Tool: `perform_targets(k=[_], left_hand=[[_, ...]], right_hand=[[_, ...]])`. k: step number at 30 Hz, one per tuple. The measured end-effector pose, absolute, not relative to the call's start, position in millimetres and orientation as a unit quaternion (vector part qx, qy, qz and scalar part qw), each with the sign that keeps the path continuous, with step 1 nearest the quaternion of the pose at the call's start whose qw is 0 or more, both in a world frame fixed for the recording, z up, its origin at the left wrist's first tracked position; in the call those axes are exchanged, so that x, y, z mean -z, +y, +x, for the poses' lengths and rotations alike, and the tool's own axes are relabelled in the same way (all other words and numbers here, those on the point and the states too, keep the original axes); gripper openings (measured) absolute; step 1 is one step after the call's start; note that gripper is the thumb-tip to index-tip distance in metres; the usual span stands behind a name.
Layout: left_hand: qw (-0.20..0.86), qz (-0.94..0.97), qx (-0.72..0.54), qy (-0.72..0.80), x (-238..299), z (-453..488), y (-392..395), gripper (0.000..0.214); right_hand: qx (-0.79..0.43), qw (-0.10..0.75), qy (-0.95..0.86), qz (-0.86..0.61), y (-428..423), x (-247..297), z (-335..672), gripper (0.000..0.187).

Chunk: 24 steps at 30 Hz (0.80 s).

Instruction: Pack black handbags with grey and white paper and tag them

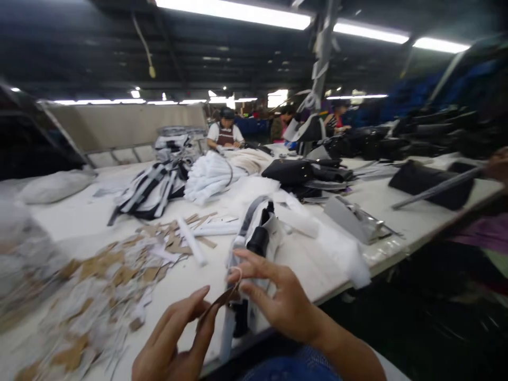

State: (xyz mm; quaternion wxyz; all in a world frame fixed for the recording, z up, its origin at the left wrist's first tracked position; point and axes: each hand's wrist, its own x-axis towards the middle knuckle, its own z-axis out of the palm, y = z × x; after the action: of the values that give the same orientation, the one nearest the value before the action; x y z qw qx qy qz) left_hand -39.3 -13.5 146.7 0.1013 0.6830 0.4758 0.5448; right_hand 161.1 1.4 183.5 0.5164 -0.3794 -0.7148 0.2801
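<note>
In front of me, my left hand pinches a thin, flat brown tag between thumb and fingers. A small white string loop rises from the tag's far end. My right hand has its thumb and forefinger closed at that loop; the exact grip on the string is blurred. Just behind my fingers lies a black, grey and white bag-like item with a curved grey strap, partly hidden by my right hand.
Brown and white scraps litter the white table at left. Striped black-and-white pieces, a white bundle and black bags lie farther back. A person sits across the table. A grey bar extends at right.
</note>
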Motion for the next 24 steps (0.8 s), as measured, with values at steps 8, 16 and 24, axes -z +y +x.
perform_targets(k=[8, 16, 24], left_hand=[[0.202, 0.578, -0.568, 0.550, -136, -37, -50, 0.021], [-0.045, 0.774, -0.516, 0.364, -152, -37, -76, 0.034], [-0.072, 0.906, -0.348, 0.229, -147, -2, -83, 0.022]], right_hand=[[-0.169, 0.473, -0.789, -0.354, 16, -154, 167, 0.042], [-0.081, 0.387, -0.864, -0.311, 41, -134, 165, 0.050], [-0.107, 0.452, -0.836, -0.291, 46, -130, 159, 0.041]])
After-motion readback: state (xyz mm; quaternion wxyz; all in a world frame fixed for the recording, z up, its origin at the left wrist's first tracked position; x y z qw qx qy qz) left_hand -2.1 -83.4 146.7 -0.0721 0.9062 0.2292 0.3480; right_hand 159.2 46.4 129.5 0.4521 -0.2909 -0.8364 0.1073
